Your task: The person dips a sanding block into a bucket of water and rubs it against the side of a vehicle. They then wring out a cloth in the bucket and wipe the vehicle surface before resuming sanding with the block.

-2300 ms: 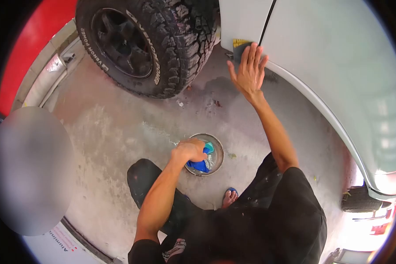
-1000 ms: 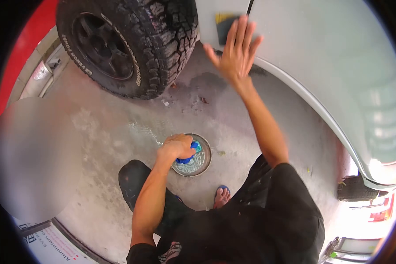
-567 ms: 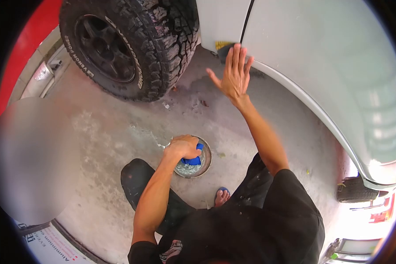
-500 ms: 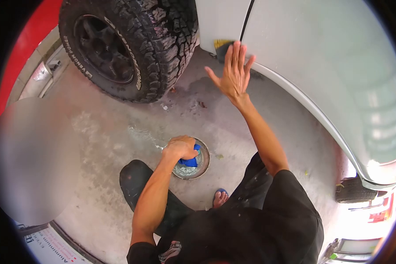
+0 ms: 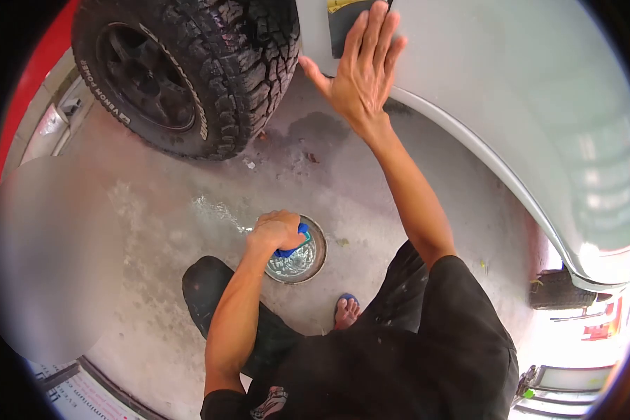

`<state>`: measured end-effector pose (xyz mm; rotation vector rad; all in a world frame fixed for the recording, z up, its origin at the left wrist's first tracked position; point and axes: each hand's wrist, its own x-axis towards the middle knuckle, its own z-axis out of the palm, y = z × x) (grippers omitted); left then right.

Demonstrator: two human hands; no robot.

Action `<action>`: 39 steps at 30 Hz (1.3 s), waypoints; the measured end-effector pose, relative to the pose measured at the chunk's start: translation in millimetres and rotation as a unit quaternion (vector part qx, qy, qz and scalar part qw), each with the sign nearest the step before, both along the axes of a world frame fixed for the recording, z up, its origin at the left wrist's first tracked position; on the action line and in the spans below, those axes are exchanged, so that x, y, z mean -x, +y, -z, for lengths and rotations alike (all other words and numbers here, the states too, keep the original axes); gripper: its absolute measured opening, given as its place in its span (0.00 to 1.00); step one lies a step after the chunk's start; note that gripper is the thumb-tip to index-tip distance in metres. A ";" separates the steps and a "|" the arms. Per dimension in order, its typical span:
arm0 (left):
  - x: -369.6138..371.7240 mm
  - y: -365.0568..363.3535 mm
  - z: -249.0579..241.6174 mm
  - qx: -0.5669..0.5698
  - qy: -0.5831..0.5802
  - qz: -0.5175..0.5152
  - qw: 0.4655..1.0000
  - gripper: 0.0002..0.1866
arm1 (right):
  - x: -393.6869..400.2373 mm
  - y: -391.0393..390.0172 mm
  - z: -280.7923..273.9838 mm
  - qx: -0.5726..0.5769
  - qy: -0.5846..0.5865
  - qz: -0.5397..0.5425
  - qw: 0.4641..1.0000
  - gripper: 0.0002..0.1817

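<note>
My left hand [image 5: 276, 229] is closed round a blue cloth-like item [image 5: 287, 250], over a round, shallow dish [image 5: 320, 267] with clear liquid inside. My right hand [image 5: 364, 84] is raised at the car's pale body panel [image 5: 483, 77], palm away from me, with its fingers stretched out and the thumb spread. Beside and partly behind its fingers is a dark grey sheet [image 5: 341, 35] with a yellow upper part, against the panel. Whether the palm touches the panel is hidden.
A large black tyre [image 5: 234, 84] stands at the upper left on the concrete floor [image 5: 161, 231]. The car's sill [image 5: 469, 143] curves down the right side. My foot [image 5: 346, 311] is below the dish. Printed boards [image 5: 80, 392] lie at the lower left.
My right hand and the grey and yellow sheet have moved up the panel. My left hand has shifted slightly left with the blue item, leaving more of the dish visible.
</note>
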<state>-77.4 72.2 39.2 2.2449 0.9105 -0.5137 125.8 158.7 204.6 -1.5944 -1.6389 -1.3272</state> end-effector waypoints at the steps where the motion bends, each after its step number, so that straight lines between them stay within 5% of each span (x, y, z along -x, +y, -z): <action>1: 0.2 0.5 -1.5 -0.001 0.005 0.000 1.000 0.25 | -6.8 -2.1 17.6 -0.002 -0.029 0.045 0.999 0.65; 4: 2.9 -1.4 -6.0 -0.010 0.009 0.000 1.000 0.25 | -36.5 -19.3 92.7 0.077 0.014 0.016 0.997 0.65; 9: 5.4 -2.0 -4.0 -0.011 0.011 -0.008 1.000 0.26 | 7.5 -6.9 -16.1 -0.001 -0.006 0.025 1.000 0.63; 14: 8.4 -0.9 -2.8 -0.006 0.011 0.005 1.000 0.25 | -22.5 -17.6 62.6 0.052 0.018 0.026 0.998 0.64; 20: 10.9 1.3 2.4 -0.007 0.008 0.004 1.000 0.25 | 10.0 0.4 -10.8 0.002 0.022 0.020 1.000 0.67; 25: 16.8 0.1 -2.8 -0.007 0.014 -0.005 1.000 0.25 | -31.3 -19.4 99.4 0.068 0.030 0.019 0.997 0.68; 30: 19.4 -0.8 10.4 -0.016 0.008 -0.010 1.000 0.27 | 8.7 0.2 -5.5 0.003 0.037 0.031 0.999 0.67; 35: 15.4 -2.5 -1.0 -0.003 0.019 -0.005 1.000 0.26 | -29.6 -18.1 87.1 0.077 0.039 0.038 0.996 0.67; 39: 13.2 -2.0 -2.3 -0.008 0.029 0.000 1.000 0.25 | -8.3 -11.3 20.4 0.032 -0.007 0.059 0.998 0.67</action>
